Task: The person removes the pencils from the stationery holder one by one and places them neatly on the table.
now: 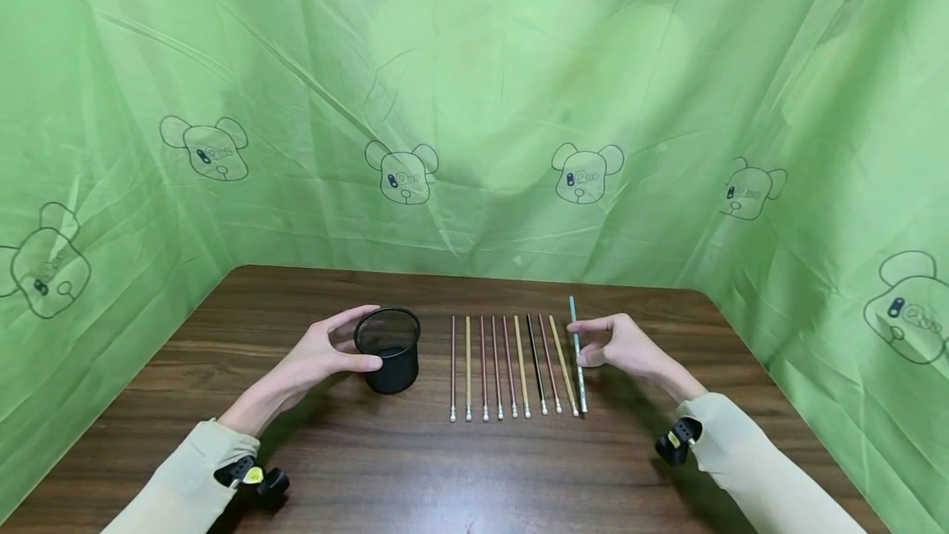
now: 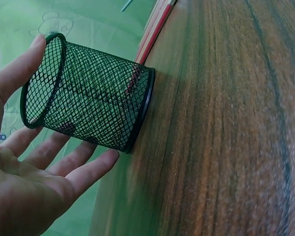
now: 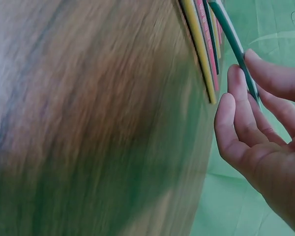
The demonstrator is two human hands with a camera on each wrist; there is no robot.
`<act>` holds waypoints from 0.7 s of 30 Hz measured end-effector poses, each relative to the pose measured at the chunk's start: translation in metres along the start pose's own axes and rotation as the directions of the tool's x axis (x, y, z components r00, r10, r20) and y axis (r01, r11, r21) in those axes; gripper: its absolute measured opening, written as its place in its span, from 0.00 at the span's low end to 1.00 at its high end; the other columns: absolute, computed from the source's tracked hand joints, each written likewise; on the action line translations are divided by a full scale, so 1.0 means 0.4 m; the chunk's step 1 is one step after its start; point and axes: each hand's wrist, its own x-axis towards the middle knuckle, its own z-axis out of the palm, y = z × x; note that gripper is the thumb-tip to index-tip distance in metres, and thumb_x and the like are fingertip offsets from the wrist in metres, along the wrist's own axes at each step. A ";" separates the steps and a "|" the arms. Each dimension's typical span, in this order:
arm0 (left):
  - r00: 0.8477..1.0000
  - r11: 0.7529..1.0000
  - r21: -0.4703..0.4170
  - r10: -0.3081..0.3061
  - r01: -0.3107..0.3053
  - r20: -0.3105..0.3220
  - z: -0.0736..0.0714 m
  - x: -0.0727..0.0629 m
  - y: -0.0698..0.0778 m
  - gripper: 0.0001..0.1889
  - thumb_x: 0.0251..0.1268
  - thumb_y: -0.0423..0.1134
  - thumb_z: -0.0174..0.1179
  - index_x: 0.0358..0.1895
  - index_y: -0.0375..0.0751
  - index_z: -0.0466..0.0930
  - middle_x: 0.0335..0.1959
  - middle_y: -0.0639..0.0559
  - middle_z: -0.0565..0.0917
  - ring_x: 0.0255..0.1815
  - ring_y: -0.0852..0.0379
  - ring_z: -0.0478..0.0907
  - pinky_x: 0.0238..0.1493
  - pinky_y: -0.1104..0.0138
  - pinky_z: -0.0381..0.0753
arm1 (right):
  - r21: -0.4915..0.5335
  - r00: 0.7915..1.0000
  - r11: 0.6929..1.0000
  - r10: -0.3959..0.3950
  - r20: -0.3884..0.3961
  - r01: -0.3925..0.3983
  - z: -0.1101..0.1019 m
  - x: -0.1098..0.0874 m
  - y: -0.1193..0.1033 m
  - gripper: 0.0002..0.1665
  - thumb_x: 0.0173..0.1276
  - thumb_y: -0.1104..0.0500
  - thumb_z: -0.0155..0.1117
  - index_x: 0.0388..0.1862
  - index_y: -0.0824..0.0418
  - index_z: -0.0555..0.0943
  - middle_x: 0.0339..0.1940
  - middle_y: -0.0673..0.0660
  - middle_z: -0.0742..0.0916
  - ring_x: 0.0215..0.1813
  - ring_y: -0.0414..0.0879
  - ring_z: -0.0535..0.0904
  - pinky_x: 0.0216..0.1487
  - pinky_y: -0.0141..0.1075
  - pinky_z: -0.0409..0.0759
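A black mesh pencil cup (image 1: 393,373) stands upright on the table, left of a row of pencils. My left hand (image 1: 320,357) holds it from the left, thumb at the rim and the other fingers along the far side. The left wrist view shows the cup (image 2: 96,93) between thumb and fingers. At the row's right end, my right hand (image 1: 623,346) pinches a light blue pencil (image 1: 582,390) between thumb and fingertips. In the right wrist view this pencil (image 3: 231,32) is raised beside a yellow pencil (image 3: 199,51).
Several pencils (image 1: 509,369) in red, yellow and black lie side by side, eraser ends toward me. They rest on a brown wooden table (image 1: 415,468). Green curtains (image 1: 489,105) with bear-face drawings hang behind the table and on both sides.
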 end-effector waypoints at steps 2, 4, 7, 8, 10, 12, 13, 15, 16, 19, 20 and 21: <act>1.000 1.000 -0.002 -0.001 0.001 0.000 0.002 -0.001 -0.001 0.45 0.60 0.32 0.78 0.80 0.41 0.66 0.73 0.35 0.75 0.72 0.33 0.72 0.58 0.68 0.79 | 0.000 1.000 1.000 0.004 0.012 -0.004 -0.001 0.000 0.009 0.36 0.63 0.77 0.72 0.70 0.81 0.72 0.62 0.79 0.80 0.44 0.49 0.89 0.45 0.37 0.87; 1.000 1.000 -0.001 0.000 0.000 -0.003 0.003 -0.002 -0.001 0.45 0.60 0.32 0.78 0.80 0.41 0.65 0.73 0.34 0.75 0.72 0.33 0.72 0.58 0.68 0.79 | -0.004 1.000 1.000 0.008 0.011 -0.008 -0.002 0.002 0.017 0.36 0.62 0.77 0.73 0.69 0.81 0.73 0.61 0.79 0.81 0.42 0.49 0.89 0.44 0.37 0.87; 1.000 1.000 0.005 0.004 -0.004 -0.007 0.003 -0.004 0.000 0.45 0.60 0.32 0.78 0.80 0.41 0.65 0.72 0.35 0.75 0.72 0.33 0.72 0.58 0.68 0.79 | -0.043 1.000 0.999 -0.003 0.013 0.004 -0.006 0.006 0.025 0.36 0.61 0.77 0.74 0.68 0.81 0.74 0.59 0.77 0.83 0.40 0.48 0.88 0.42 0.37 0.87; 1.000 1.000 0.006 0.004 -0.004 -0.007 0.002 -0.003 0.000 0.45 0.60 0.33 0.78 0.80 0.41 0.65 0.72 0.35 0.76 0.72 0.33 0.72 0.58 0.68 0.79 | -0.052 1.000 0.999 -0.001 0.014 0.002 -0.007 0.008 0.028 0.35 0.60 0.76 0.74 0.67 0.81 0.75 0.59 0.77 0.83 0.40 0.49 0.88 0.41 0.38 0.87; 1.000 1.000 0.007 0.007 -0.007 -0.006 0.001 -0.003 0.000 0.45 0.60 0.33 0.78 0.80 0.41 0.65 0.72 0.35 0.76 0.71 0.34 0.72 0.58 0.68 0.79 | -0.073 1.000 0.997 0.003 0.021 -0.002 -0.009 0.012 0.032 0.35 0.60 0.76 0.75 0.67 0.80 0.76 0.58 0.76 0.84 0.40 0.49 0.88 0.40 0.39 0.87; 1.000 1.000 0.006 0.008 -0.008 -0.004 0.000 -0.002 -0.003 0.45 0.60 0.32 0.78 0.80 0.41 0.65 0.71 0.35 0.76 0.71 0.33 0.73 0.58 0.68 0.79 | -0.100 1.000 0.995 0.011 0.023 -0.008 -0.011 0.018 0.036 0.35 0.60 0.74 0.76 0.67 0.79 0.77 0.57 0.75 0.85 0.38 0.49 0.88 0.40 0.40 0.87; 1.000 1.000 0.006 0.009 -0.009 -0.001 -0.001 -0.001 -0.004 0.45 0.60 0.32 0.78 0.80 0.41 0.65 0.71 0.34 0.76 0.71 0.33 0.73 0.58 0.67 0.79 | -0.112 1.000 0.994 0.015 0.022 -0.012 -0.012 0.022 0.038 0.35 0.59 0.74 0.77 0.66 0.78 0.78 0.57 0.74 0.85 0.38 0.48 0.88 0.40 0.39 0.87; 1.000 1.000 0.005 0.003 -0.003 -0.003 -0.003 0.001 -0.007 0.45 0.60 0.32 0.78 0.80 0.42 0.66 0.71 0.35 0.76 0.71 0.33 0.73 0.58 0.67 0.79 | -0.134 1.000 0.991 0.021 0.022 -0.017 -0.014 0.028 0.043 0.34 0.59 0.73 0.78 0.66 0.77 0.79 0.58 0.74 0.85 0.37 0.48 0.88 0.40 0.38 0.87; 1.000 1.000 0.003 -0.001 0.001 -0.005 -0.004 0.001 -0.008 0.44 0.60 0.32 0.78 0.80 0.43 0.66 0.71 0.35 0.77 0.71 0.34 0.73 0.58 0.67 0.79 | -0.138 0.999 0.990 0.023 0.025 -0.019 -0.015 0.030 0.044 0.34 0.59 0.74 0.78 0.65 0.77 0.79 0.59 0.75 0.85 0.37 0.48 0.88 0.40 0.38 0.86; 1.000 1.000 0.008 -0.009 0.009 -0.006 -0.005 0.003 -0.009 0.45 0.60 0.32 0.78 0.80 0.44 0.66 0.70 0.35 0.77 0.71 0.34 0.74 0.58 0.67 0.79 | -0.138 0.998 0.990 0.037 0.043 -0.031 -0.017 0.036 0.048 0.33 0.60 0.75 0.76 0.66 0.77 0.79 0.61 0.76 0.84 0.37 0.48 0.89 0.38 0.37 0.86; 1.000 1.000 0.008 -0.014 0.014 -0.009 -0.005 0.003 -0.008 0.45 0.59 0.32 0.79 0.80 0.45 0.67 0.70 0.36 0.77 0.71 0.35 0.74 0.58 0.67 0.79 | -0.135 0.998 0.990 0.044 0.052 -0.037 -0.017 0.037 0.048 0.33 0.61 0.75 0.75 0.66 0.78 0.78 0.60 0.76 0.84 0.37 0.49 0.89 0.38 0.38 0.86; 1.000 1.000 0.010 -0.012 0.012 -0.007 -0.005 0.004 -0.008 0.45 0.60 0.32 0.79 0.80 0.44 0.66 0.70 0.36 0.77 0.71 0.35 0.74 0.58 0.67 0.80 | -0.132 0.997 0.990 0.049 0.060 -0.041 -0.017 0.037 0.048 0.33 0.62 0.75 0.74 0.66 0.78 0.78 0.59 0.77 0.84 0.37 0.49 0.89 0.37 0.39 0.87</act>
